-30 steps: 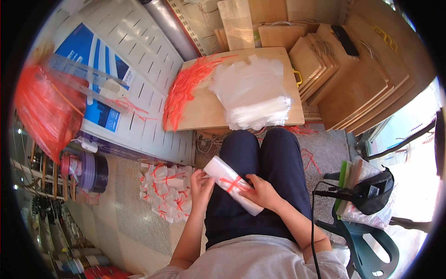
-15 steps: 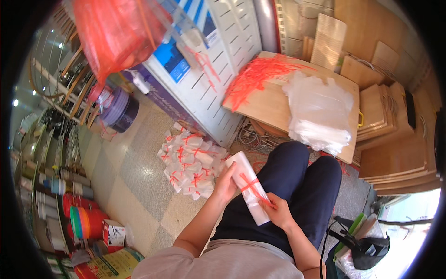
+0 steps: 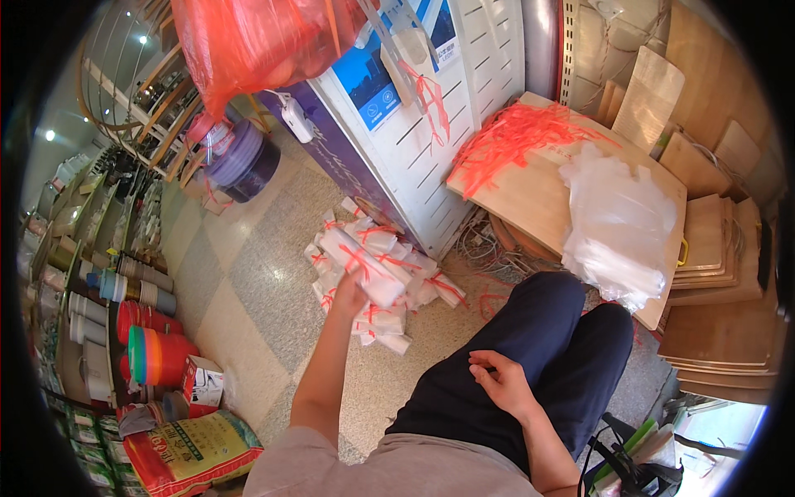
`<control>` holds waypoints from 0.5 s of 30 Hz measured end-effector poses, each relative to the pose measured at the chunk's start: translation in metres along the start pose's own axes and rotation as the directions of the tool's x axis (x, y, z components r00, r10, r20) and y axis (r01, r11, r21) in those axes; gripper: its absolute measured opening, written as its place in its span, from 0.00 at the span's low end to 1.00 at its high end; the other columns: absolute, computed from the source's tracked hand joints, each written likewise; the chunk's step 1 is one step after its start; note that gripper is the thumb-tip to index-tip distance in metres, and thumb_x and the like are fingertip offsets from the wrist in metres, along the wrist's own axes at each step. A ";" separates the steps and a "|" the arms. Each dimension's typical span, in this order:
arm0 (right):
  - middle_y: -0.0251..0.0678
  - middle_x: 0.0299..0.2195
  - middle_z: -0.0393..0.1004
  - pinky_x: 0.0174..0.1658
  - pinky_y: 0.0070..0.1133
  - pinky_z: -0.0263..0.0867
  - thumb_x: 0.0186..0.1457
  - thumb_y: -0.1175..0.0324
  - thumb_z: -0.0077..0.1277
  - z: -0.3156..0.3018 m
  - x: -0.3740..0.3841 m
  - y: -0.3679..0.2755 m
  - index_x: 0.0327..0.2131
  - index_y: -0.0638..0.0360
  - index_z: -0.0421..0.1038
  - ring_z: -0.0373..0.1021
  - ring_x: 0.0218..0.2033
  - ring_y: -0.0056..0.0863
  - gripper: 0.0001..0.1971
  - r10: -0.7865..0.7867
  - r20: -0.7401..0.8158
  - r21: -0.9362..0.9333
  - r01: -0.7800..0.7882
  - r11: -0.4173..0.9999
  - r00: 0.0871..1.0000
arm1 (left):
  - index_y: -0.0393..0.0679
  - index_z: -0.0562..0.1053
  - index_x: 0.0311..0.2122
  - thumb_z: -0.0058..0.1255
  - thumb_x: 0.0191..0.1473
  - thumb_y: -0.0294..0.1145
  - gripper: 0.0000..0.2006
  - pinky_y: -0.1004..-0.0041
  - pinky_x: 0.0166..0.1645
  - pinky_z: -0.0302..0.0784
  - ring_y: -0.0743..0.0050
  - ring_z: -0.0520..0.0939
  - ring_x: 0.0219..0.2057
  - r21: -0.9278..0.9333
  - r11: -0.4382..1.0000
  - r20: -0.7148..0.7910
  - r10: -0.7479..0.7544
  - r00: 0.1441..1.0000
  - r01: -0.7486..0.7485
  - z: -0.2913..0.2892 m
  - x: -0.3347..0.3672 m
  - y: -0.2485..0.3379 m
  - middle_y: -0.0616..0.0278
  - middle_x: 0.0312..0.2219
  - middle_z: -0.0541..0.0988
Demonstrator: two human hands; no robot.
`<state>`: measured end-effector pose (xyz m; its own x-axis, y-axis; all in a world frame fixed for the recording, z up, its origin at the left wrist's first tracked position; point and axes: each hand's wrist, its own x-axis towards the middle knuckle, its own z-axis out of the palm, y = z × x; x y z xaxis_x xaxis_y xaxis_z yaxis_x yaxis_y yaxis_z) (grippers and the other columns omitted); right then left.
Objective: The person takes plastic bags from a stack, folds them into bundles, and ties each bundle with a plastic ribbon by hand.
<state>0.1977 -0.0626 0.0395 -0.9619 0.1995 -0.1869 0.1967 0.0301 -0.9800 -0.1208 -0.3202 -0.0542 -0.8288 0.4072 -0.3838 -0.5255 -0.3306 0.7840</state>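
My left hand [image 3: 351,293] reaches out over the floor, closed round the near end of a rolled bundle of white plastic bags [image 3: 383,284] tied with red string. Under and around it lies a heap of similar tied bundles [image 3: 381,338]. Above my lap, my right hand [image 3: 502,383] holds nothing, its fingers loosely bent with a gap between thumb and forefinger. On a low wooden board ahead to the right lie a stack of flat, untied white plastic bags [image 3: 617,215] and a spread of loose red strings [image 3: 517,145].
The wooden board [image 3: 505,211] stands beside a white slotted panel [image 3: 480,58]. A large red plastic bag [image 3: 257,41] hangs at upper left. Wooden boards [image 3: 720,323] are stacked at right. Buckets [image 3: 157,356] and a red-yellow sack [image 3: 195,451] stand at left.
My left hand has carried the tied bundle from my lap out to the heap on the left. My right hand has let go of it and stays over my lap. The view has shifted.
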 end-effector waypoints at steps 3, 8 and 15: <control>0.42 0.38 0.75 0.36 0.22 0.72 0.55 0.69 0.53 -0.002 0.002 -0.002 0.44 0.65 0.71 0.74 0.36 0.28 0.14 -0.016 -0.020 0.055 0.018 0.998 1.000 | 0.47 0.64 0.52 0.53 0.54 0.42 0.23 0.61 0.55 0.68 0.59 0.71 0.50 -0.054 0.998 -0.314 -0.052 0.948 0.036 -0.041 0.054 0.007 0.55 0.49 0.70; 0.42 0.37 0.75 0.36 0.22 0.71 0.56 0.69 0.53 -0.015 0.003 -0.010 0.44 0.65 0.70 0.74 0.34 0.27 0.14 -0.098 -0.031 -0.019 0.098 0.995 0.995 | 0.44 0.56 0.60 0.56 0.51 0.48 0.36 0.59 0.53 0.66 0.55 0.67 0.53 0.368 0.911 -0.402 -0.024 0.915 0.185 -0.015 0.054 -0.063 0.55 0.56 0.62; 0.42 0.36 0.76 0.37 0.22 0.71 0.57 0.69 0.52 -0.067 -0.002 -0.019 0.44 0.66 0.70 0.75 0.33 0.26 0.14 -0.151 -0.218 -0.044 0.145 0.988 0.964 | 0.40 0.69 0.50 0.52 0.55 0.30 0.18 0.75 0.47 0.72 0.74 0.74 0.45 0.719 0.572 0.358 0.181 0.916 -0.394 0.159 0.025 -0.113 0.59 0.45 0.73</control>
<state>0.2084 0.0024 0.0629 -0.9160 0.4009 -0.0170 0.0628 0.1015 -0.9928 -0.0515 -0.1376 -0.0748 -0.7858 0.6175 -0.0349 0.1641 0.2625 0.9509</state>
